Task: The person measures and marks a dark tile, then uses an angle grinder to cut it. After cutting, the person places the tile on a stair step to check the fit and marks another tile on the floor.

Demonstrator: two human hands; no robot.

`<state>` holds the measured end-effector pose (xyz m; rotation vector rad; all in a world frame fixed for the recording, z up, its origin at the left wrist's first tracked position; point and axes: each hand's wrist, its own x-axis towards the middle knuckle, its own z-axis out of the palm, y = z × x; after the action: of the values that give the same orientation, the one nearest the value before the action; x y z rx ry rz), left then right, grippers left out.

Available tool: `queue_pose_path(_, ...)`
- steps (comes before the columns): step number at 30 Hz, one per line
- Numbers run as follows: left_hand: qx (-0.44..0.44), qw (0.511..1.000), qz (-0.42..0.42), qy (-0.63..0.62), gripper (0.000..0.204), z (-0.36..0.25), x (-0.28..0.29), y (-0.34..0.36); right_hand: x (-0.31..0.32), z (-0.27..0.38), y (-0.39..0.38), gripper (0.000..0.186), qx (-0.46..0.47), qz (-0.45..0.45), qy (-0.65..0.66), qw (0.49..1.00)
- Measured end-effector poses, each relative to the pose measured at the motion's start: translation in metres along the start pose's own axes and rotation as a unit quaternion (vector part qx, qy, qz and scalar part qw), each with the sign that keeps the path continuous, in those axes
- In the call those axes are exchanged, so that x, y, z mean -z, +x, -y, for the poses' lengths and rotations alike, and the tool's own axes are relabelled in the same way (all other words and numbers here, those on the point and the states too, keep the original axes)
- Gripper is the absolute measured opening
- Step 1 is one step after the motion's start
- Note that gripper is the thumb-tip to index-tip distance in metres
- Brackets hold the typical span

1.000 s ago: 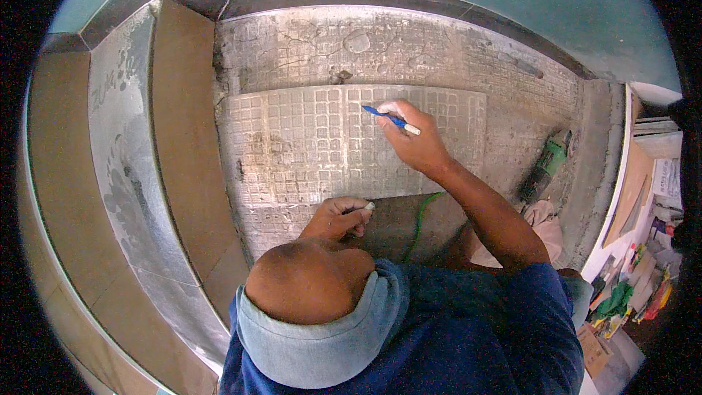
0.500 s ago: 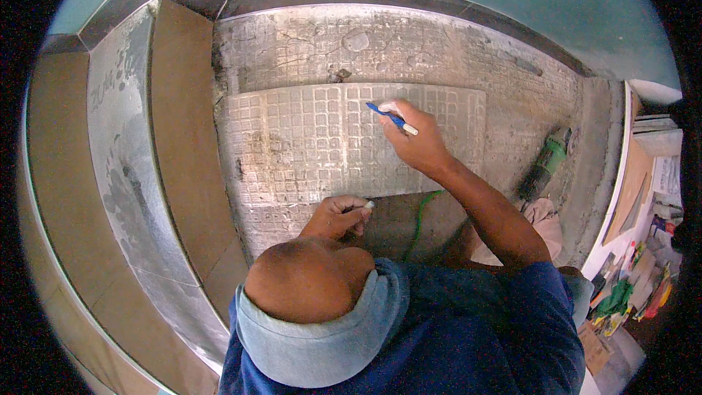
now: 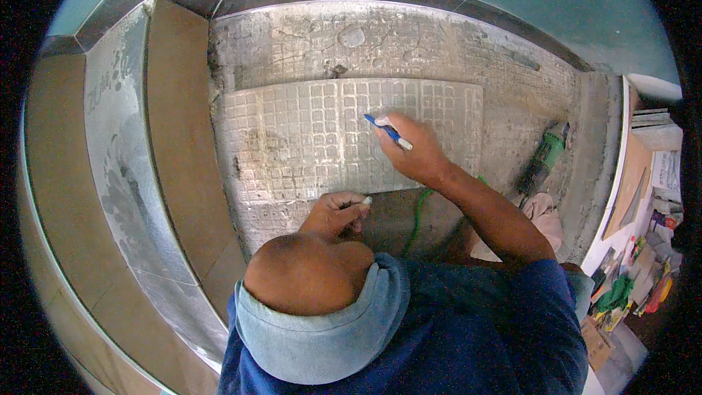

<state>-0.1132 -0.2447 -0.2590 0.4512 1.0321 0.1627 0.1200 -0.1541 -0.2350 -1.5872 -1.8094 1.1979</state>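
A grey tile (image 3: 307, 132) lies with its grid of small squares facing up, on a rough floor bed (image 3: 292, 44). My right hand (image 3: 413, 150) is over the middle of the tile, closed around a blue marker pen (image 3: 393, 134) with a white rear end. Its tip points to the upper left, close to the tile face; whether it touches is too fine to tell. At the tile's near edge, my left hand (image 3: 338, 212) is closed, with a small white piece (image 3: 368, 200), like a pen cap, sticking out between thumb and finger.
A green and black angle grinder (image 3: 547, 155) lies right of the tile, near a pale pink cloth (image 3: 541, 218). A green cord (image 3: 418, 216) runs beside my knee. Brown steps with a grey riser (image 3: 121, 168) rise at left. Mixed clutter (image 3: 621, 292) sits at far right.
My right hand has moved the marker slightly nearer to me over the tile. My left hand keeps its grip at the near edge. The whole view has shifted a little.
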Motion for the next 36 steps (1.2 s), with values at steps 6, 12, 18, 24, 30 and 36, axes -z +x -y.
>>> queue_pose_path(6, -0.007, 1.000, -0.005, -0.008, 0.022, 0.004, 0.001, 0.002, -0.008, -0.001, -0.015, 0.014, 0.055, -0.028, -0.010, 0.998)
queue_pose_path(12, -0.032, 0.999, 0.007, -0.010, 0.021, 0.008, 0.002, 0.005, -0.010, -0.010, -0.030, 0.017, 0.063, 0.031, -0.058, 0.996)
queue_pose_path(18, -0.028, 1.000, -0.001, 0.014, 0.020, 0.005, 0.002, 0.003, -0.012, -0.012, -0.039, 0.018, 0.105, 0.053, -0.089, 0.989)
queue_pose_path(24, -0.035, 0.999, 0.008, -0.020, 0.024, 0.003, 0.000, 0.001, -0.003, -0.013, -0.021, 0.020, 0.078, -0.043, -0.019, 0.996)
queue_pose_path(30, -0.012, 1.000, -0.014, 0.009, 0.026, -0.004, -0.003, -0.003, -0.003, -0.018, 0.005, 0.023, 0.098, -0.086, 0.008, 0.991)
queue_pose_path(36, -0.013, 1.000, -0.009, -0.002, 0.027, -0.007, -0.004, -0.003, -0.006, -0.017, 0.009, 0.022, 0.108, -0.088, -0.013, 0.990)
